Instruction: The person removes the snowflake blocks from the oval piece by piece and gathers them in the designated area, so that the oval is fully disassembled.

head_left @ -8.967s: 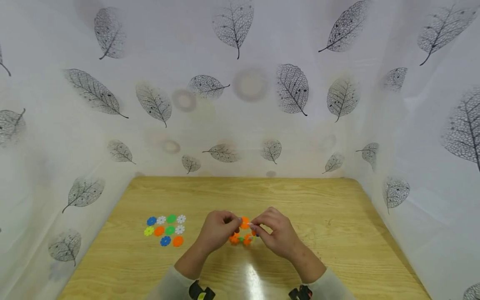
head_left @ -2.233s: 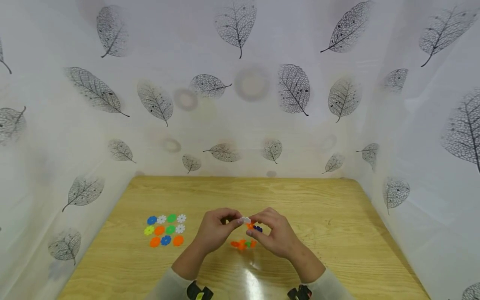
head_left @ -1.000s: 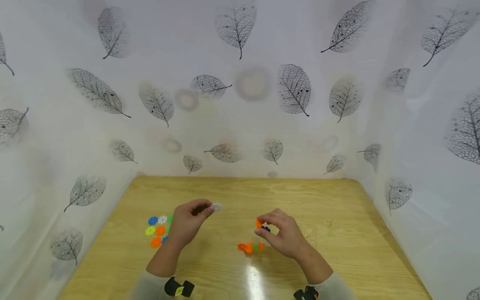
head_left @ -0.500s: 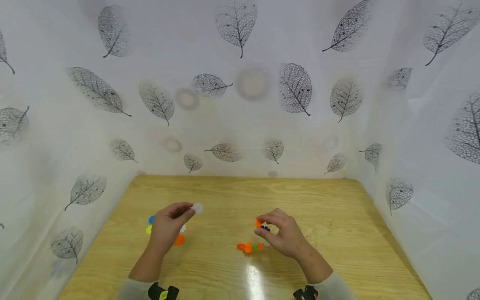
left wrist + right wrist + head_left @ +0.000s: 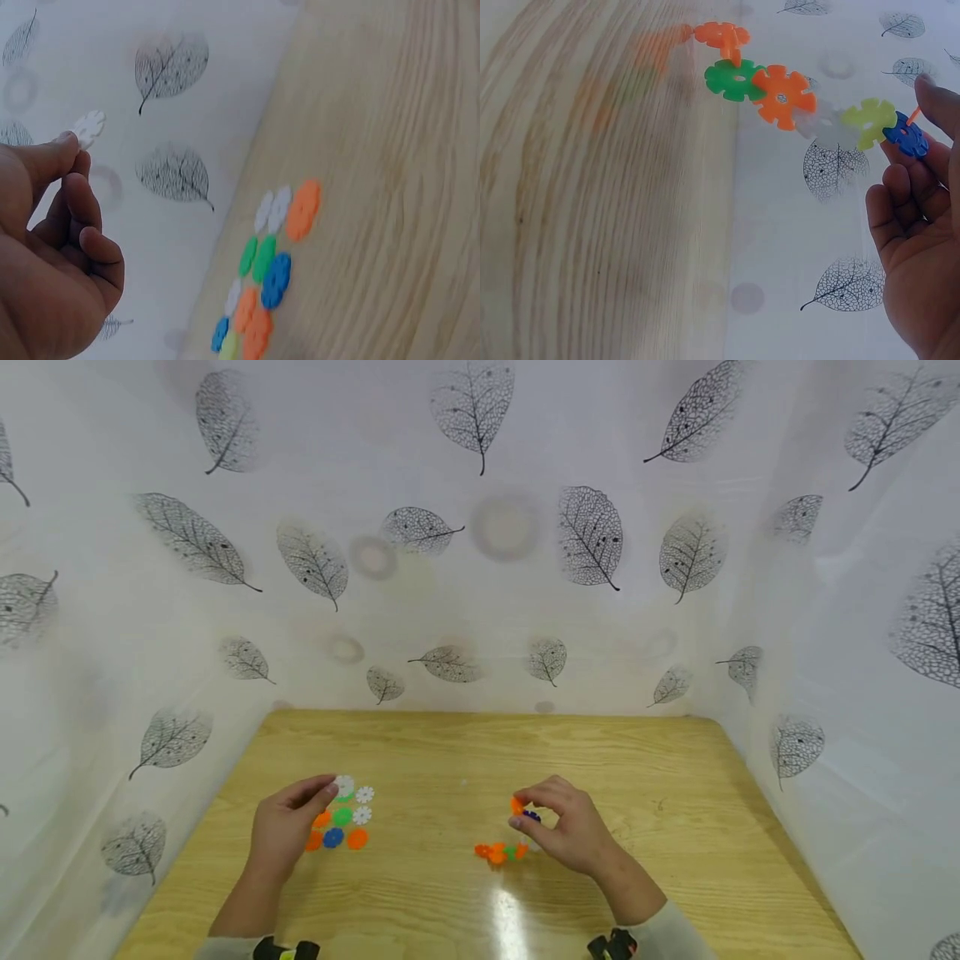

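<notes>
In the head view, my left hand point(image 5: 281, 831) pinches a white notched disc point(image 5: 344, 787) between thumb and fingertip, held over the group of loose discs. The left wrist view shows this white disc point(image 5: 91, 129) upright at the fingertips, the other fingers curled beneath. My right hand point(image 5: 570, 827) pinches the orange disc point(image 5: 517, 807) at one end of a chain of interlocked flower-shaped discs. In the right wrist view that chain runs from the fingers through a blue disc point(image 5: 906, 136), a yellow disc point(image 5: 870, 124), a pale one, an orange disc point(image 5: 783, 97) and a green disc point(image 5: 731, 79) to more orange.
Loose discs lie in rows at the left: white discs point(image 5: 362, 815), a green disc point(image 5: 342, 817), a blue disc point(image 5: 333, 837) and an orange disc point(image 5: 357, 839), others partly behind my left hand. The wooden table point(image 5: 427, 910) is surrounded by a leaf-printed curtain point(image 5: 495, 610).
About two seconds ago both hands were together at the chain's end. My left hand has since moved left with the white disc, to the loose discs. My right hand shifted slightly right, still holding the chain.
</notes>
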Demonstrator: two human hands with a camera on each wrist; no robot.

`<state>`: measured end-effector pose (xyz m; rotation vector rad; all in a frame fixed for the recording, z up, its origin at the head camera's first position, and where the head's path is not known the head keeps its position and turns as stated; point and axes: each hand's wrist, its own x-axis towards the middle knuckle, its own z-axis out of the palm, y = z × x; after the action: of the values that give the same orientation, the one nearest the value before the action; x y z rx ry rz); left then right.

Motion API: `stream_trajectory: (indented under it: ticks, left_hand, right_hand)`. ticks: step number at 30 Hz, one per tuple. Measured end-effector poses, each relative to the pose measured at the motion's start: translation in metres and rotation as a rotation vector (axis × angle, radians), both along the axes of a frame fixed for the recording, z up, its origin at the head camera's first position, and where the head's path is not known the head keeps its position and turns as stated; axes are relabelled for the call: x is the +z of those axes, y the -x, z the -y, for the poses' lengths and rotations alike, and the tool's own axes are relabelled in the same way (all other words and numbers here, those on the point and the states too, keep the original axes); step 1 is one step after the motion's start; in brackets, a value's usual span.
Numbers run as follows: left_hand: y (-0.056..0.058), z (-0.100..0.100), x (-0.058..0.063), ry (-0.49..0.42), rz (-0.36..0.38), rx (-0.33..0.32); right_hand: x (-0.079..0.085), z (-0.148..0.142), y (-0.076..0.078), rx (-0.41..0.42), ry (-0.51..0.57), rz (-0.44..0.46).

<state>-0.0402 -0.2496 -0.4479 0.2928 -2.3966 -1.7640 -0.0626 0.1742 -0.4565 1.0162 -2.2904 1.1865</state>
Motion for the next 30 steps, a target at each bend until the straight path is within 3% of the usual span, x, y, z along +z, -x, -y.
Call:
stream_trajectory:
  ticks: [7,13,18,27,30]
  left_hand:
    - [-0.005,0.032,-0.015,0.078,0.050,0.108]
    - [-0.008,0.058,-0.033,0.238,0.169,0.157]
    - [-0.013,0.073,-0.045,0.324,0.240,0.128]
    - [-0.012,0.085,-0.051,0.435,0.270,0.035]
    - [-0.011,0.087,-0.053,0.466,0.276,0.033]
  right_hand:
    - [-0.002,0.000,-0.001,-0.004,-0.003,0.000]
    - [-0.001,0.000,0.001,-0.004,-0.001,-0.025]
    - [0.000,0.000,0.001,-0.006,-0.003,-0.021]
    - [-0.001,-0.001,0.001,0.001,0.005,-0.027]
    - [0.000,0.000,0.000,0.002,0.005,-0.018]
